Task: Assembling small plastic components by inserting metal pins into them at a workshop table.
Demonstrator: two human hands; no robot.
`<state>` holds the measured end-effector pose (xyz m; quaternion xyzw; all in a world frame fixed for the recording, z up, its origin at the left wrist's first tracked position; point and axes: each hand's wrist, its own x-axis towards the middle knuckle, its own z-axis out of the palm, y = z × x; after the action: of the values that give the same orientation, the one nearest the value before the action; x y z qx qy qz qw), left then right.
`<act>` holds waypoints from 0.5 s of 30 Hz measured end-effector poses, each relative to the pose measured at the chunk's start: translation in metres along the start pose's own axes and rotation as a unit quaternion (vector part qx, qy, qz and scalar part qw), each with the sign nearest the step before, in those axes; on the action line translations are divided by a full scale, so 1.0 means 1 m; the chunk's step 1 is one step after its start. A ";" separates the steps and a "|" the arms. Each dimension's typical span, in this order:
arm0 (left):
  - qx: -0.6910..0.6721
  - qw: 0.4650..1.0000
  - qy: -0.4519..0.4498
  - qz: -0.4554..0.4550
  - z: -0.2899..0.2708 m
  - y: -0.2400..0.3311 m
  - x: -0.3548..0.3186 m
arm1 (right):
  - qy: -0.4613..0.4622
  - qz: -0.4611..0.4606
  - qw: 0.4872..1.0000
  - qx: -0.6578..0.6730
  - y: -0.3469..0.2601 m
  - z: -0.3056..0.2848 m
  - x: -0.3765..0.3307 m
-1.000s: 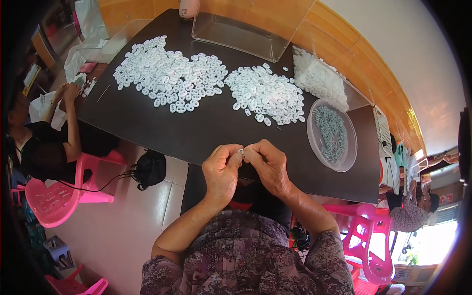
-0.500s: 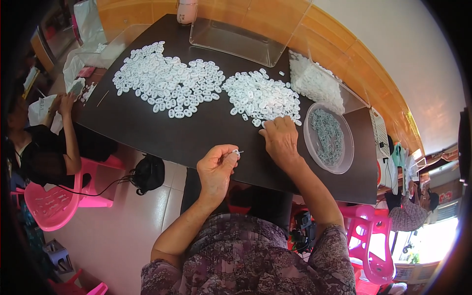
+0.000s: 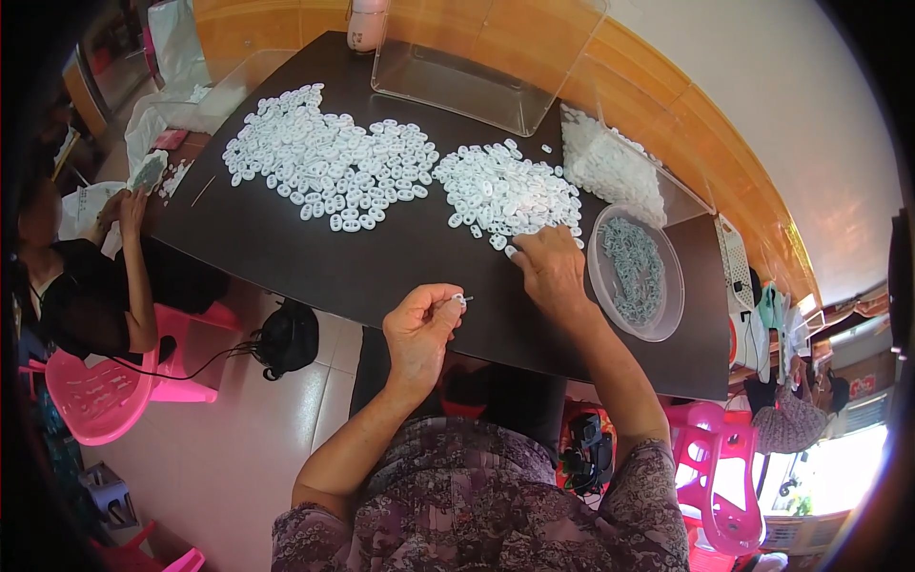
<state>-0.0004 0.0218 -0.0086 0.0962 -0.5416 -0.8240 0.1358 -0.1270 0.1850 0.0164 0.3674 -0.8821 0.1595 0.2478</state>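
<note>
Left hand (image 3: 419, 334): fingers pinching small white piece (image 3: 458, 299) (could slip). Right hand (image 3: 551, 270): fingers curled into smaller pile (image 3: 505, 194), may scatter it off bench (image 3: 315, 267).

A small white plastic piece (image 3: 458, 299) sits pinched at fingertips; a heap of white pieces (image 3: 505, 191) lies spread on the dark counter (image 3: 315, 262).

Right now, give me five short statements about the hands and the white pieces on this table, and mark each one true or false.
1. The left hand pinches a small white piece. True.
2. The right hand rests in the round clear bowl. False: it reaches the near edge of the right pile of white pieces.
3. Two piles of white pieces lie on the dark table. True.
4. The bowl is empty. False: it holds greyish pieces.
5. The hands touch each other. False: they are apart.
</note>
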 end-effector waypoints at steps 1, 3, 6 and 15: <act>0.003 1.000 0.000 -0.001 0.000 0.000 0.000 | -0.016 -0.007 1.000 -0.009 -0.002 -0.001 0.001; 0.007 1.000 0.001 -0.001 0.001 0.001 0.000 | -0.033 -0.013 0.999 -0.017 -0.003 0.000 0.001; -0.007 1.000 0.006 -0.006 0.002 0.002 0.000 | -0.051 -0.033 0.998 -0.033 -0.001 0.004 -0.001; -0.016 1.000 0.003 -0.015 0.000 0.007 0.000 | -0.025 0.031 0.979 0.198 -0.035 -0.017 -0.005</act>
<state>0.0007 0.0194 -0.0023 0.1043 -0.5261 -0.8345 0.1263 -0.0935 0.1722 0.0316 0.3855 -0.8500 0.3293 0.1429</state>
